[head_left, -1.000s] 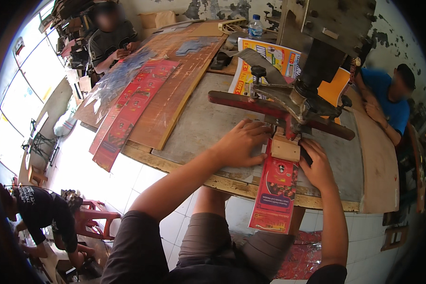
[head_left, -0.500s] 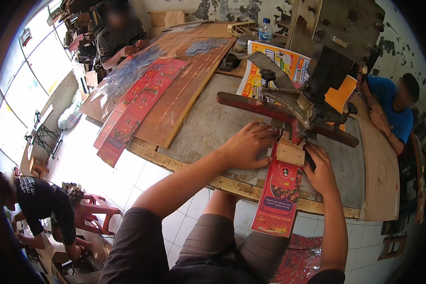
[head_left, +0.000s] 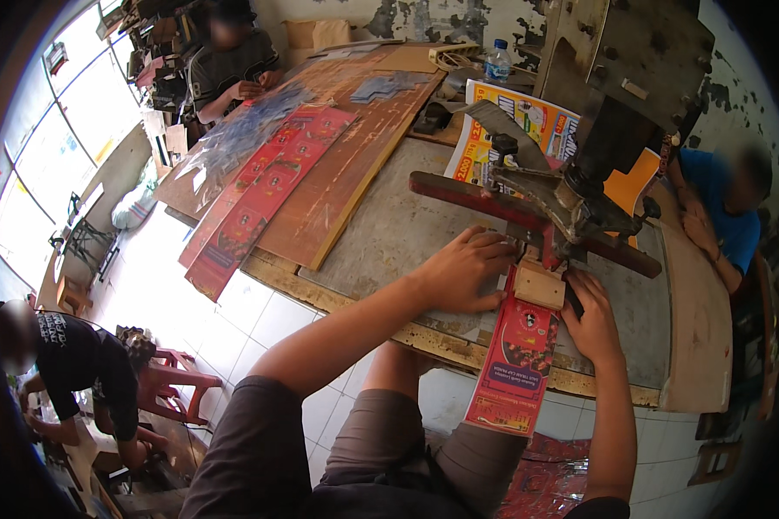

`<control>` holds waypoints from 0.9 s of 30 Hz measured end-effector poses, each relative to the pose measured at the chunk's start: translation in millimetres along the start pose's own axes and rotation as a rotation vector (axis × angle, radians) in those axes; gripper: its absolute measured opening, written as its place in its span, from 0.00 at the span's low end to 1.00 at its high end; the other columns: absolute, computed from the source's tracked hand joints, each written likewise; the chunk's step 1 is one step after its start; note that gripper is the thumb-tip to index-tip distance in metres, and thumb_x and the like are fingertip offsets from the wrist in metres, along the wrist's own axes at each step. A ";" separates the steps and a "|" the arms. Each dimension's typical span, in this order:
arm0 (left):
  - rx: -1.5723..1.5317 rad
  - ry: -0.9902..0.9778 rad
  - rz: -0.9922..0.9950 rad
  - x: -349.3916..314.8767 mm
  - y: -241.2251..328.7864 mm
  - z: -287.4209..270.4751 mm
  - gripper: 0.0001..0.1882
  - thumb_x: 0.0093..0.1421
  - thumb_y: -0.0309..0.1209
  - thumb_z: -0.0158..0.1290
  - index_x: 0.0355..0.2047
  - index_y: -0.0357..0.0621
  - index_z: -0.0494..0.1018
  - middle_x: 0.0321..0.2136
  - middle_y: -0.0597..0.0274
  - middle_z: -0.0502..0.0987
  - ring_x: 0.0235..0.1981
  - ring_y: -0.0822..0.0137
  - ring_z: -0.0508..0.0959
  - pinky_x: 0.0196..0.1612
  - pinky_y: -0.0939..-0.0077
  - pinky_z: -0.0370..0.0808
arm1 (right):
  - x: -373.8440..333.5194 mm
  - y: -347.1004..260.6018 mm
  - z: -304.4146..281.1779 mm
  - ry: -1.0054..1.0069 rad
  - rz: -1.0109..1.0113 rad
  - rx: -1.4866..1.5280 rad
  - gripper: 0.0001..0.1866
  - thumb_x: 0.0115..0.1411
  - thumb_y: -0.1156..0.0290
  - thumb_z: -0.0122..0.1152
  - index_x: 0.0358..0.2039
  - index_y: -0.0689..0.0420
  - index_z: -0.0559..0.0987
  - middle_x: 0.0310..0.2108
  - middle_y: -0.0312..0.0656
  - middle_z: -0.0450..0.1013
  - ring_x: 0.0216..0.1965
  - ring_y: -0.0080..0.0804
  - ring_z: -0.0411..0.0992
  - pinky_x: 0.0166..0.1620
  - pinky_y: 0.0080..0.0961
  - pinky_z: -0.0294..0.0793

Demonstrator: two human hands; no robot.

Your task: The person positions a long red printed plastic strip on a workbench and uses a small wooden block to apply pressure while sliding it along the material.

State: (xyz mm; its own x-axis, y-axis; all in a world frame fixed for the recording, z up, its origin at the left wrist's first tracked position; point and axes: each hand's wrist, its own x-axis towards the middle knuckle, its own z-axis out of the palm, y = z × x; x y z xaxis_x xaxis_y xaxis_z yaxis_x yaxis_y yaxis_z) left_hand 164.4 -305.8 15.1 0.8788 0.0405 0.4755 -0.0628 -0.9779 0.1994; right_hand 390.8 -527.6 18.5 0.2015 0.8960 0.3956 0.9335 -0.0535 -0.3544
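Observation:
A long red printed strip [head_left: 511, 372] lies under a press, its near end hanging past the table edge above my lap. On top of its far part sits a small wooden block [head_left: 540, 286], just below the press's red metal bar [head_left: 485, 200]. My left hand [head_left: 466, 270] rests palm down on the grey work plate, fingers spread, its thumb by the strip's left edge. My right hand [head_left: 592, 313] lies along the right side of the strip and block, fingers extended. A dark piece [head_left: 571, 298] shows beside its thumb; what it is I cannot tell.
Long red printed sheets [head_left: 273, 186] and clear plastic pieces [head_left: 234, 138] cover the brown board [head_left: 363, 164] at left. Yellow printed sheets [head_left: 528, 121] and a water bottle [head_left: 497, 62] stand behind. Red packs [head_left: 545, 484] lie below. Other people sit at left and right.
My view has shifted a little, so the scene appears slightly farther right. My hands, the strip and the block keep nearly the same places relative to each other.

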 end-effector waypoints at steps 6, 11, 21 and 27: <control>-0.012 0.011 0.012 0.5 0.0 -2.5 0.31 0.60 0.46 0.57 0.59 0.42 0.77 0.66 0.52 0.74 0.69 0.51 0.69 0.74 0.44 0.58 | -1.6 -1.7 1.1 0.000 0.009 0.008 0.27 0.64 0.73 0.65 0.62 0.65 0.75 0.64 0.56 0.72 0.67 0.59 0.67 0.68 0.48 0.68; 0.002 0.016 0.013 1.5 1.0 -1.3 0.31 0.59 0.46 0.57 0.59 0.41 0.77 0.65 0.52 0.75 0.69 0.51 0.70 0.74 0.44 0.58 | -2.0 -1.4 0.4 -0.007 0.043 0.035 0.27 0.64 0.72 0.65 0.62 0.65 0.74 0.64 0.56 0.71 0.67 0.59 0.67 0.69 0.48 0.67; 0.018 -0.003 0.007 1.6 0.3 -1.0 0.31 0.60 0.48 0.56 0.59 0.42 0.76 0.65 0.52 0.75 0.69 0.51 0.70 0.74 0.43 0.57 | -0.5 -0.7 -0.9 -0.019 0.009 -0.005 0.26 0.64 0.72 0.64 0.61 0.67 0.75 0.64 0.56 0.71 0.67 0.57 0.66 0.70 0.48 0.66; 0.018 -0.022 0.000 1.6 0.6 -2.6 0.31 0.60 0.47 0.56 0.59 0.40 0.76 0.64 0.51 0.75 0.69 0.51 0.70 0.75 0.42 0.56 | -0.3 -0.7 -0.7 -0.033 0.007 -0.013 0.27 0.64 0.71 0.64 0.63 0.66 0.74 0.65 0.56 0.71 0.68 0.56 0.66 0.70 0.48 0.65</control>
State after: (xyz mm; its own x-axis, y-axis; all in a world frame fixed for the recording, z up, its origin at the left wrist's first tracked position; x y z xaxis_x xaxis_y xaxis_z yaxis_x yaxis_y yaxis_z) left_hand 164.5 -305.8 18.3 0.8890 0.0366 0.4564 -0.0542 -0.9814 0.1842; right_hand 390.3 -528.2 19.2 0.1980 0.9097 0.3650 0.9361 -0.0650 -0.3458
